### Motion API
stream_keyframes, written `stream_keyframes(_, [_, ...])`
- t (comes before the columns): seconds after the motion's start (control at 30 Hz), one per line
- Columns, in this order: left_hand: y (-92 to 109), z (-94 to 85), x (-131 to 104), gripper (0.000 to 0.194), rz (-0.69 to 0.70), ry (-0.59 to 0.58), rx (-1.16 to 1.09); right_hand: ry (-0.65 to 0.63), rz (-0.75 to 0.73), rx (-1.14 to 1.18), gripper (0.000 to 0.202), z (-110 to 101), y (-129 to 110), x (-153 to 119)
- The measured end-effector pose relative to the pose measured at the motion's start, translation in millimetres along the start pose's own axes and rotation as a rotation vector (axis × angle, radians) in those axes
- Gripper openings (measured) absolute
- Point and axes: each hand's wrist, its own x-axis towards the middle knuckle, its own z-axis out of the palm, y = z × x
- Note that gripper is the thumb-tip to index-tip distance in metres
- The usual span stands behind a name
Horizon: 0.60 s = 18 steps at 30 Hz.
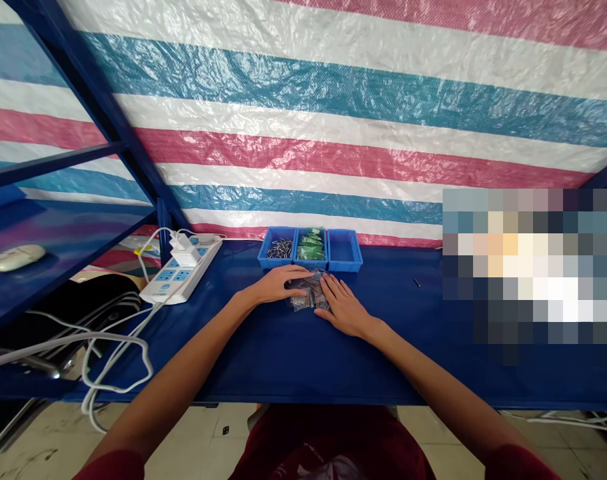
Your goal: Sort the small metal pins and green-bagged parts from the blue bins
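Several small clear plastic bags (308,298) with thin parts inside lie in a pile on the blue table (263,353). At the pile's left edge is my left hand (279,284), its fingers apart and reaching over the bags. My right hand (344,308) rests on the pile's right side with its fingers spread. Just behind the hands stand three blue bins in a row: the left bin (261,260) has small dark and silver metal pieces (280,249), the middle one has green packets (311,247), and the right bin (344,248) shows a bare bottom.
A white power strip (176,283) with a plugged-in adapter (184,251) lies at the left, its white cables (118,343) trailing over the front edge. One small dark piece (417,283) is on the table at right. A blurred patch hides the far right.
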Motion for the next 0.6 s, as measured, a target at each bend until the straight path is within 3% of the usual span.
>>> stream_keyframes(0.1, [-5,-6.8,-2,0.063,0.003,-0.082,-0.021,0.018,-0.007,-0.011,0.077,1,2,7])
stream_keyframes(0.23, [-10,-8.4,-4,0.056,0.028,-0.134,0.039,0.051,-0.045,0.013,0.071,1,6,15])
stream_keyframes(0.6, [-11,0.4,-6,0.034,0.058,-0.083,0.252,0.196,-0.163,0.102,0.057,8,17,20])
